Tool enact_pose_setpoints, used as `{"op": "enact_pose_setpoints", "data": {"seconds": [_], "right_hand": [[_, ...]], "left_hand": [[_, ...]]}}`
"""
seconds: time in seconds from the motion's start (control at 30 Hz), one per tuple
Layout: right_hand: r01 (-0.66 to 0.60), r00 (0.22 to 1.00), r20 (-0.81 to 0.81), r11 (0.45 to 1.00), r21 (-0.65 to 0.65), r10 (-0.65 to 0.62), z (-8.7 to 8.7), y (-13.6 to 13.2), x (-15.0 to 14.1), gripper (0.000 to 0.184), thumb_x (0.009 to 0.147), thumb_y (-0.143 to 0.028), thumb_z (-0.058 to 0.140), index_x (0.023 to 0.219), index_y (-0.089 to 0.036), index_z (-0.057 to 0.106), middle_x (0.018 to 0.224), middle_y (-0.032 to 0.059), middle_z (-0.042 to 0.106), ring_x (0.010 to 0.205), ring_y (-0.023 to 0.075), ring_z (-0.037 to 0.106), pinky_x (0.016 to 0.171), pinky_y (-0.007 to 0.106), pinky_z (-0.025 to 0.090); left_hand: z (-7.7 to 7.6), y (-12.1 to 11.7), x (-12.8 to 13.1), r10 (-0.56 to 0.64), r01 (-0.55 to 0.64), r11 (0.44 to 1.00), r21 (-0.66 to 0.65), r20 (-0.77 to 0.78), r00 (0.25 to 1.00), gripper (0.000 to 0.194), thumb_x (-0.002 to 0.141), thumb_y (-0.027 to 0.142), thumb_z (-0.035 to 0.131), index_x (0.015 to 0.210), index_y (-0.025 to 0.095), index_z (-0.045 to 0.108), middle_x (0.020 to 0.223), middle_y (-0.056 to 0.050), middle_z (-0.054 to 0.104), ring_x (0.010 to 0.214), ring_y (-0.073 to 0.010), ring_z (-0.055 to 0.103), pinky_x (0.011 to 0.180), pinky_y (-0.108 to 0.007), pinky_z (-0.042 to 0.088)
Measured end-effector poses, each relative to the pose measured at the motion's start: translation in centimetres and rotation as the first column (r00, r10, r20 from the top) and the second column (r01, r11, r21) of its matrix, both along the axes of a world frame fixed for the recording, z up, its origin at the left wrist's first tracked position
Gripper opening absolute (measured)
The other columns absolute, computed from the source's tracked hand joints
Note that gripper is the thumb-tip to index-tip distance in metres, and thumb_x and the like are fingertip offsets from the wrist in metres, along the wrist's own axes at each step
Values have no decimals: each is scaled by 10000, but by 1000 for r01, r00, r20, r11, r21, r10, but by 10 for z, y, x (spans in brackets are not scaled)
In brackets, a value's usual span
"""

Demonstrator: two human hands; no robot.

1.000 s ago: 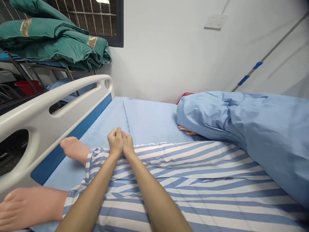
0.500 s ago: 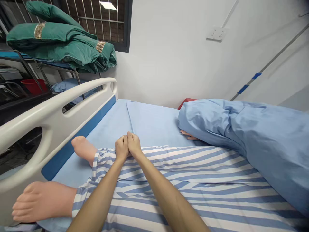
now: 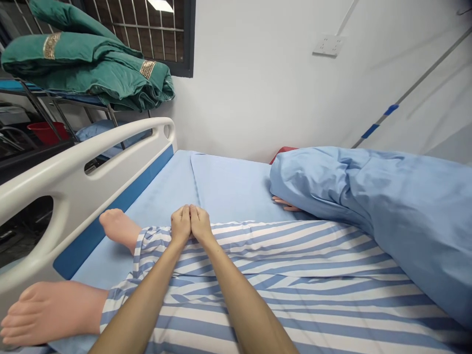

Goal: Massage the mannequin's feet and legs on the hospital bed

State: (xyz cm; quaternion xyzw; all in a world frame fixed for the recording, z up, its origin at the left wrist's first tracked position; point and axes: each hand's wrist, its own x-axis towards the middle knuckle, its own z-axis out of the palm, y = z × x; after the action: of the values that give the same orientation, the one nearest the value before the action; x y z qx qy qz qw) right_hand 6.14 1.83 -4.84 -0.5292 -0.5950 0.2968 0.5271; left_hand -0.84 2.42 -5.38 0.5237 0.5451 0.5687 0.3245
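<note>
My left hand (image 3: 180, 222) and my right hand (image 3: 200, 221) lie side by side, touching, over the far lower leg of a mannequin in blue-and-white striped trousers (image 3: 280, 241). Both are closed, with the fingers curled down over the far side of that trouser leg; the fingertips are hidden. The mannequin's far foot (image 3: 120, 227) is bare and sticks out to the left of my hands. Its near foot (image 3: 55, 310) is bare too, lower left. My forearms cross above the near leg.
A light blue sheet (image 3: 232, 184) covers the bed. A white bed-end board (image 3: 73, 162) stands at left. A folded blue quilt (image 3: 324, 182) covers the upper body, with mannequin fingers (image 3: 287, 203) showing under it. Green bedding (image 3: 99, 64) is piled on a rack. A pole (image 3: 413, 88) leans right.
Both hands remain over the far lower leg, now more level and closer together at the thumbs. The view has shifted slightly, moving the bed scene a little to the left.
</note>
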Motion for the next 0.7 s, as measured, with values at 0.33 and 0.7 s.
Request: {"op": "enact_pose_setpoints", "data": {"seconds": [0.33, 0.7], "right_hand": [[66, 987, -143, 998, -20, -68, 3, 4, 7, 421, 889, -390, 258, 577, -185, 451, 559, -10, 510, 556, 119, 455, 550, 226, 335], [144, 985, -85, 986, -80, -150, 1, 6, 5, 395, 864, -379, 331, 512, -200, 357, 487, -33, 412, 503, 112, 378, 495, 237, 273]], "left_hand": [[31, 8, 29, -17, 11, 1000, 18, 392, 920, 361, 759, 363, 466, 486, 195, 300, 442, 69, 266, 433, -61, 263, 437, -209, 267], [-8, 5, 18, 94, -88, 992, -85, 65, 993, 332, 779, 353, 416, 507, 188, 322, 467, 59, 309, 490, -80, 307, 474, -217, 250]]}}
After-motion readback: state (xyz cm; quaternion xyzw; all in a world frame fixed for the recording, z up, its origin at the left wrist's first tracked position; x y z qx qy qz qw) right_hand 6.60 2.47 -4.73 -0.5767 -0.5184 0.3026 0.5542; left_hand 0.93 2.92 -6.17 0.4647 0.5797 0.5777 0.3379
